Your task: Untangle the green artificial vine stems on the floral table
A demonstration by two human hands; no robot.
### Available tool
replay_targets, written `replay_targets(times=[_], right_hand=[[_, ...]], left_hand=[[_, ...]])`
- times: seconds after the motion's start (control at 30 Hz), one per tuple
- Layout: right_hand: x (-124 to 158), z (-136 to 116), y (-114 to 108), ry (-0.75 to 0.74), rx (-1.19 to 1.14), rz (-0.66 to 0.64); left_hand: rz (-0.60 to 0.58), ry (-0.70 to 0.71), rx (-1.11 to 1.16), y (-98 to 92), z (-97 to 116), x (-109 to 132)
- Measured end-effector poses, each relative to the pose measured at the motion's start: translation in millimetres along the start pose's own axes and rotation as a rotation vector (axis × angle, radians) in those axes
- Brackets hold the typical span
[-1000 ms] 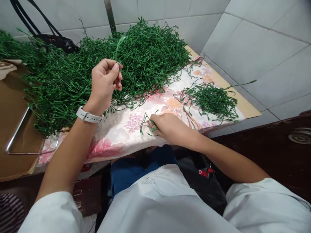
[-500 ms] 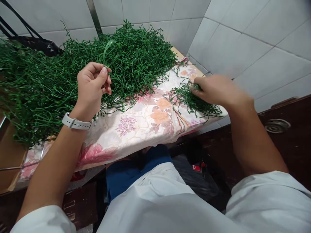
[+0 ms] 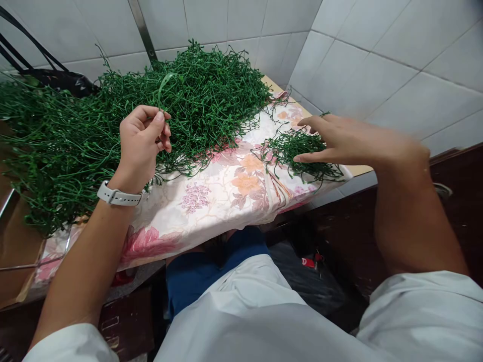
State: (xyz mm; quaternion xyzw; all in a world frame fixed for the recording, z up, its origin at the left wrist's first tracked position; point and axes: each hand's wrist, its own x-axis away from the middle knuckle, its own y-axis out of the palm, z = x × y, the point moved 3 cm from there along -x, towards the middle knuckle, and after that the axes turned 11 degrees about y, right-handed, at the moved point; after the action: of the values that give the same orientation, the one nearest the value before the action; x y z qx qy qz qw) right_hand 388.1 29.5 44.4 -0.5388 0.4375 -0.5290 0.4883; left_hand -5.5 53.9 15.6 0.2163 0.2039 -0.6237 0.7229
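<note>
My left hand, with a white watch strap on its wrist, pinches a thin pale green strip between thumb and fingertips. The strip curves upward in front of a large heap of thin, branching green stems, which look like artificial plant pieces. On the right, my right hand has its thumb and fingers spread at a smaller pile of the same stems. No stem is gripped in it. Part of that pile is hidden behind the fingers.
A floral cloth covers the table under the stems. Several loose thin ties lie near its front edge. A black bag stands at the back left, a cardboard box at the left. Tiled walls close off the back and right.
My right hand has opened from a closed grip on the small pile, its fingers spreading apart as the wrist shifts right. The left hand still pinches the strip in nearly the same spot.
</note>
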Motion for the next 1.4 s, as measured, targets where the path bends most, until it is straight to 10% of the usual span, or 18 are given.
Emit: replay_targets(times=[0.7,1.07,1.4], right_hand=[[2.8,-14.4,-29.2,0.024,-0.163,0.144],[-22.5,-24.2,12.3,-0.192,-0.031,-0.029],[6.0,-38.0,-22.6,-0.185,-0.239,0.293]], left_hand=[[0.013,-0.006,-0.018,4.2,0.5,0.9],[-0.025,-0.015,0.009,4.8,1.4,3.5],[-0.160,0.029,-0.016,16.1,9.6,12.6]])
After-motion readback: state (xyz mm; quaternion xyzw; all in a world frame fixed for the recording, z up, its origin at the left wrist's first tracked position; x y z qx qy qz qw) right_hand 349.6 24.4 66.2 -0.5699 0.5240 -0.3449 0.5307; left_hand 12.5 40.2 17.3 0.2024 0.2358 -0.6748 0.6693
